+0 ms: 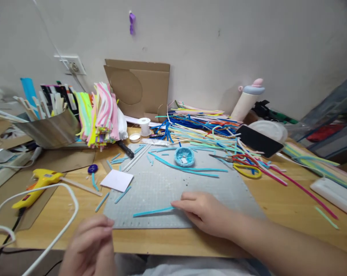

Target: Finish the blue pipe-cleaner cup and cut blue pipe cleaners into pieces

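My right hand (pixel 203 212) pinches one end of a light blue pipe cleaner (pixel 154 211) just over the front of the grey cutting mat (pixel 158 191). The strip points left, nearly straight. My left hand (pixel 89 243) is at the table's front edge, apart from the strip, its fingers curled toward the thumb; whether anything is between them is hidden. Farther back on the mat sits a small blue fuzzy bowl shape (pixel 184 157). Long blue pipe cleaners (pixel 187 168) lie in front of it, and short cut pieces (pixel 123 194) are scattered at the left.
On the left lie a yellow glue gun (pixel 38 186) with a white cable (pixel 71 195) and a white card (pixel 117 180). Scissors (pixel 245 166) rest on the right by a dark phone (pixel 259 141). Pipe cleaner piles (pixel 202 126), a cardboard box (pixel 150 90) and a bottle (pixel 245 101) stand behind.
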Demonstrator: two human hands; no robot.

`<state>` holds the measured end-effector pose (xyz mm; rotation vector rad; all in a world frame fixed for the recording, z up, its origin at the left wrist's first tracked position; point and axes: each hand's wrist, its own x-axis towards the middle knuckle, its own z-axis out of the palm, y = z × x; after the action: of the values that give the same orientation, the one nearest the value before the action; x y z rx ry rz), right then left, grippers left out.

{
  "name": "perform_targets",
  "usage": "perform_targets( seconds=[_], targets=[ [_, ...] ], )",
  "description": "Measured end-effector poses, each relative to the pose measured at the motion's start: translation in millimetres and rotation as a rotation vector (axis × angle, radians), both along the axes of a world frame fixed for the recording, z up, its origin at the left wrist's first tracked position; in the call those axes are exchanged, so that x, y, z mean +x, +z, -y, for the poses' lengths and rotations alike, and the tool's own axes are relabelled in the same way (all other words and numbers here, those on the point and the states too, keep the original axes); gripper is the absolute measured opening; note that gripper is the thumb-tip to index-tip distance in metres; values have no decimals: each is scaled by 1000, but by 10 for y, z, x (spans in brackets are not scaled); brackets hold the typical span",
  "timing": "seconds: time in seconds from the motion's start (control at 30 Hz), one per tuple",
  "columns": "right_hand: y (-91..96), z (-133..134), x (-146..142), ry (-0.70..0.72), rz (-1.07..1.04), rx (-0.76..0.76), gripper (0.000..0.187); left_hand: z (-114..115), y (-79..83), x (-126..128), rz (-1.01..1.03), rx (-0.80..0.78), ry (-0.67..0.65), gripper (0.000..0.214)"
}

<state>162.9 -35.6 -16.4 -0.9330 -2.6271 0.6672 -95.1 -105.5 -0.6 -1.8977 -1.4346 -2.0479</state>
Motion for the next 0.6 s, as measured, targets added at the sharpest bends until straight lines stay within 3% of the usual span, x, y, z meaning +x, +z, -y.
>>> perform_targets(
  seconds=[0.1,0.2,0.27,0.33,0.47,0.6],
  targets=[
    [-20,22,-108,41,67,88,40,189,-468,-250,-347,-94,48,25],
    [-13,52,-296,93,144,153,38,267,-686,-445,-554,-118,196,24],
    [-3,75,-431,109,190,181,36,250,-674,-531,-592,-220,274,24],
    [2,94,-534,110,209,191,35,186,-571,-580,-637,-324,268,27],
    [1,105,-562,67,213,180,36,-18,-308,-601,-848,-499,91,42],
    [15,80,-447,40,200,140,36,-262,-218,-592,-1062,-632,-11,54]
  ],
)
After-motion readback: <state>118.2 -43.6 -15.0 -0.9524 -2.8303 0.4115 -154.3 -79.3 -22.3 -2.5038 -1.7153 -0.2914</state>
